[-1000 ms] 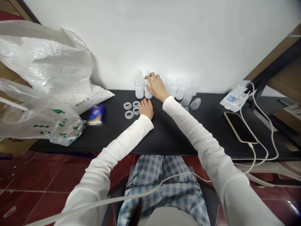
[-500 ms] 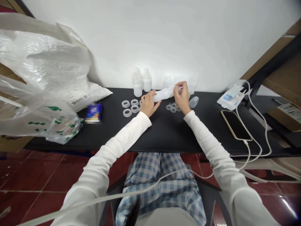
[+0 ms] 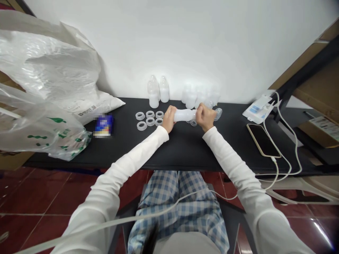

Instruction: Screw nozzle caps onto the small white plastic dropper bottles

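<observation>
A milky white baby bottle (image 3: 182, 115) lies sideways above the table, held between both hands. My left hand (image 3: 168, 119) is wrapped round its base end. At the other end my right hand (image 3: 205, 117) is closed around the neck and top, which its fingers hide. Left of my left hand lie several clear plastic rings (image 3: 150, 121) in two rows. Small thin discs (image 3: 193, 123) show partly below the bottle, near my right hand. A clear dome cap (image 3: 218, 113) lies just right of that hand.
Capped bottles (image 3: 154, 93) stand by the wall, with several uncapped bottles (image 3: 190, 100) further right. Plastic bags (image 3: 47, 81) and a blurred blue packet (image 3: 103, 125) occupy the left. A phone (image 3: 262, 140), cables and a white power strip (image 3: 258, 109) lie on the right of the black table (image 3: 185, 151).
My right hand has closed over the bottle's top, where its fingers pinched at it before. The bottle has come slightly nearer and levelled, and my left hand now wraps its base.
</observation>
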